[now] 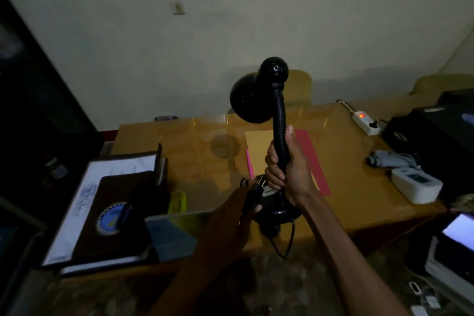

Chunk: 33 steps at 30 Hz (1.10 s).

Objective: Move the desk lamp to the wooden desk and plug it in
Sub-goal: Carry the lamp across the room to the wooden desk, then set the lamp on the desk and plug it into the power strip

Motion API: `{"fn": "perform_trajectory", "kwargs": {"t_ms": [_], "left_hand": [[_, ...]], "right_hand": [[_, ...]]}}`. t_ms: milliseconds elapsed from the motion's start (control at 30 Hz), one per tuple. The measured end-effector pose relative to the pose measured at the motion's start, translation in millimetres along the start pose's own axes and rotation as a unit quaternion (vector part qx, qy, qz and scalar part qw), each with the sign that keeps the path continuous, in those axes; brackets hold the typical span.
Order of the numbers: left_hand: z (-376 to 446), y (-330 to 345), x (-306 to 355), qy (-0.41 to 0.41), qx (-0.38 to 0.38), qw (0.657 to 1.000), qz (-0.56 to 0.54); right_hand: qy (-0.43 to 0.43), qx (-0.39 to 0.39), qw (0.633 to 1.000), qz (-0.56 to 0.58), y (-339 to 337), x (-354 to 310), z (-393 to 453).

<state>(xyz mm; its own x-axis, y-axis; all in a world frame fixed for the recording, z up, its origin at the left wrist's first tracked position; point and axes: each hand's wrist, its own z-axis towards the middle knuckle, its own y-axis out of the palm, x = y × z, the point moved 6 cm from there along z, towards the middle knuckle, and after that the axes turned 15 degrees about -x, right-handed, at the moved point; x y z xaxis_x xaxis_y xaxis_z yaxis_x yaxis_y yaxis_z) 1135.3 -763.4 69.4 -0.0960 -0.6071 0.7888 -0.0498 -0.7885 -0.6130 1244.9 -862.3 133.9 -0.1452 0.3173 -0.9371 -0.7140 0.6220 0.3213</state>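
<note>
A black desk lamp [259, 92] with a ribbed gooseneck stands upright over the near edge of the wooden desk [205, 141]. My right hand [287, 167] is wrapped around the lower neck, just above the round base [274, 202]. My left hand [230, 223] holds the lamp's black plug [252, 192] beside the base. The cord [287, 241] hangs in a loop below the desk edge. A white power strip [365, 123] with a glowing red switch lies at the desk's far right.
A yellow and a red folder [307, 156] lie mid-desk. Books and papers [112, 202] sit at the left. A white device [415, 187] and a grey bundle rest at the right, beside a black printer [436, 131]. Framed certificates hang on the wall behind.
</note>
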Motion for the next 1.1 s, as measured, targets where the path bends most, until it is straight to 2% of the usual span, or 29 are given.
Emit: {"fn": "perform_trajectory", "kwargs": {"t_ms": [233,467,600,667,867,967,1100], "left_hand": [[105.4,7.7,27.5,0.03,0.022,0.999,0.033],[195.7,50.1,58.4,0.028,0.029,0.998,0.054],[241.2,88.7,67.3,0.003,0.016,0.998,0.062],[259.1,110.2,72.1,-0.02,0.03,0.998,0.052],[289.7,182.7,79.4,-0.122,0.051,0.991,-0.021],[298.4,215.6,85.2,-0.144,0.051,0.988,0.021],[307.4,252.5,79.3,-0.191,0.04,0.981,0.001]], "right_hand": [[-0.002,-0.03,1.0,-0.007,-88.4,-40.1,56.7],[-0.003,-0.023,1.0,-0.013,-191.6,-68.3,76.3],[-0.006,-0.077,0.997,0.012,-252.2,-70.9,84.4],[-0.006,-0.111,0.993,0.029,-280.3,-67.6,85.3],[0.02,-0.142,0.989,0.032,-362.2,-34.4,70.9],[0.052,-0.118,0.991,0.031,-400.8,-2.1,55.9],[0.083,-0.098,0.991,0.032,-443.5,36.9,38.8]]}}
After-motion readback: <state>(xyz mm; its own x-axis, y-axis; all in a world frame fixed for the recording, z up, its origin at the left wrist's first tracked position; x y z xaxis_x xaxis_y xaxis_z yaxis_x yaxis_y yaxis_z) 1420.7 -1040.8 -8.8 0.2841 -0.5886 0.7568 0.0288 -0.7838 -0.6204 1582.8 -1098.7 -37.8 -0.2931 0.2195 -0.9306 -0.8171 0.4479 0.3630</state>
